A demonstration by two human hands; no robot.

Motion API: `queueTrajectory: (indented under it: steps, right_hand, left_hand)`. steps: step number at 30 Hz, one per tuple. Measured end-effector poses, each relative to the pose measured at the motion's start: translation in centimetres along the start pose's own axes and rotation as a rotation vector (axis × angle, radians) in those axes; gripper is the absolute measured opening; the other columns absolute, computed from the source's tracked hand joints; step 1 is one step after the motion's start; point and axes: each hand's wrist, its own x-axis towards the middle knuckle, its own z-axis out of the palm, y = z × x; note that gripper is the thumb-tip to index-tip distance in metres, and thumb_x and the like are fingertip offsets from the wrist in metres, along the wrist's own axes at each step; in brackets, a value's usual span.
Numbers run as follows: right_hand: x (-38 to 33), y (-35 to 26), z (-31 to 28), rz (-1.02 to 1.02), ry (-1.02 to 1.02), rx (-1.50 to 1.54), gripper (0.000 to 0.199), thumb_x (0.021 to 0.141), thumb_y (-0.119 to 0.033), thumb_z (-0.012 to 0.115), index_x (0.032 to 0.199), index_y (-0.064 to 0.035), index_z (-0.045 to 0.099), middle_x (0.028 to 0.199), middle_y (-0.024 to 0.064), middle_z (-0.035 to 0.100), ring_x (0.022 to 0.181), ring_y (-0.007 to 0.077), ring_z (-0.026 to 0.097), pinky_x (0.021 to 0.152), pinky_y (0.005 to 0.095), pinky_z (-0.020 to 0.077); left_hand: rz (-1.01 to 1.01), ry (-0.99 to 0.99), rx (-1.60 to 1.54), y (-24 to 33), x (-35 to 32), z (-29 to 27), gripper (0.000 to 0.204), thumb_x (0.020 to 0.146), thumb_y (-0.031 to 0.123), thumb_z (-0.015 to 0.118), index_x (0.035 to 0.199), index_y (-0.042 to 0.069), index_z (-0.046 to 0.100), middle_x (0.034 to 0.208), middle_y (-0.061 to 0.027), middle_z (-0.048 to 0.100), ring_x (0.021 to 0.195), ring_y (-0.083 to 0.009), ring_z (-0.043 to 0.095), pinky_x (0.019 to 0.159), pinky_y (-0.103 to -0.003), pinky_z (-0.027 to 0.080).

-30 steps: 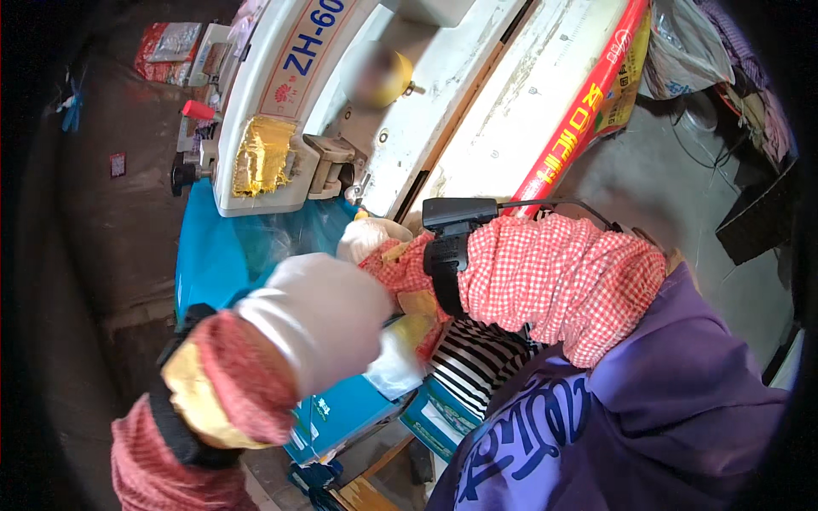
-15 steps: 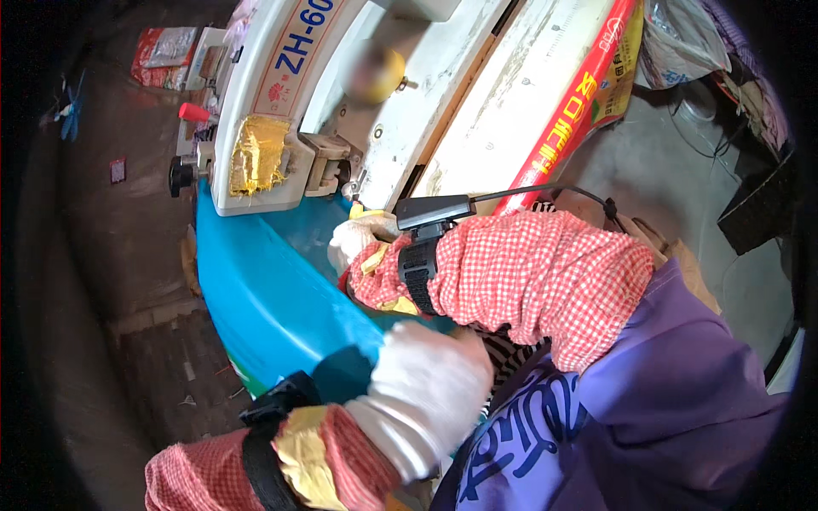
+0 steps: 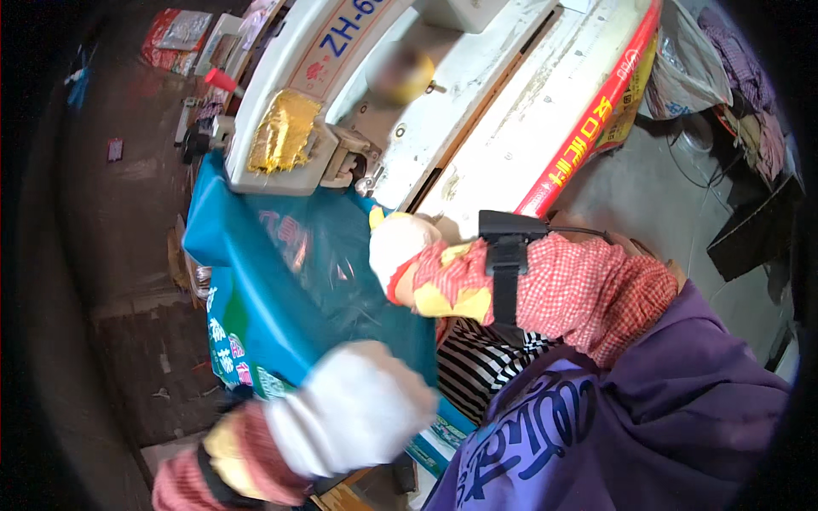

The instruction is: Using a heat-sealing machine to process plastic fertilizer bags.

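Observation:
A blue plastic bag (image 3: 281, 281) lies spread under the head of a white sewing machine (image 3: 358, 94). My left hand (image 3: 354, 409), in a white glove with a red checked sleeve cover, grips the bag's near edge. My right hand (image 3: 400, 243), gloved the same way, rests on the bag close to the machine's needle area (image 3: 362, 170), fingers closed on the bag's edge. A black band (image 3: 507, 255) wraps my right forearm.
A long white table (image 3: 528, 128) with a red printed strip (image 3: 588, 128) runs to the upper right. Blue cartons (image 3: 443, 434) lie below my left hand. Bags and clutter (image 3: 733, 77) sit at the far right, and a dark floor (image 3: 128, 255) is at the left.
My left hand has swung from high at the left down and toward me, pulling the blue bag out from the machine so more of it shows. My right hand stayed near the needle.

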Motion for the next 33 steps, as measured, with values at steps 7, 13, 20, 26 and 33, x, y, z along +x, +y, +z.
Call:
queueTrajectory:
  steps: [7,13,20,26,33]
  right_hand:
    - [2.3,-0.3,-2.3,0.009,0.007,-0.122,0.021,0.076,-0.023,0.058,0.084,-0.0080,0.071,0.079,0.0100,0.068,0.076,0.0272,0.066,0.063,0.0392,0.0513]
    - [2.9,1.6,-3.6,0.042,0.045,0.520,0.034,0.077,-0.027,0.054,0.103,-0.0072,0.063,0.092,0.0178,0.065,0.084,0.0349,0.062,0.075,0.0420,0.0492]
    - [2.9,-1.7,-2.3,-0.139,0.146,0.075,0.047,0.078,-0.028,0.062,0.117,-0.0041,0.051,0.096,0.0196,0.062,0.085,0.0343,0.062,0.071,0.0448,0.0497]
    - [5.7,-6.4,-0.7,-0.123,0.266,-0.222,0.019,0.080,-0.012,0.054,0.093,-0.0018,0.063,0.090,0.0146,0.063,0.081,0.0297,0.064,0.063,0.0409,0.0517]
    - [0.6,-13.5,2.0,-0.864,0.329,0.057,0.020,0.079,-0.028,0.059,0.080,-0.0091,0.065,0.082,0.0097,0.058,0.077,0.0292,0.057,0.069,0.0397,0.0459]
  left_hand:
    - [-0.373,0.225,0.166,-6.0,-0.3,7.5,0.005,0.066,0.017,0.057,0.070,0.013,0.058,0.065,-0.0059,0.054,0.061,-0.0267,0.058,0.052,-0.038,0.045]
    - [-0.764,0.585,0.340,-16.3,-1.8,11.7,0.006,0.069,0.010,0.054,0.070,0.005,0.058,0.066,-0.0162,0.059,0.065,-0.0322,0.061,0.059,-0.040,0.049]
    - [-0.895,0.807,0.127,-13.9,-6.9,10.3,0.011,0.080,0.013,0.052,0.073,0.004,0.053,0.066,-0.0188,0.056,0.066,-0.0374,0.057,0.061,-0.045,0.045]
    - [-1.067,0.430,0.245,2.2,-16.3,10.3,0.008,0.078,0.014,0.056,0.074,0.007,0.054,0.064,-0.0086,0.056,0.066,-0.0274,0.058,0.064,-0.038,0.046]
    - [-0.940,1.083,1.049,5.6,-22.4,8.3,0.029,0.065,-0.003,0.065,0.092,0.005,0.058,0.113,-0.0160,0.055,0.099,-0.0290,0.056,0.086,-0.043,0.047]
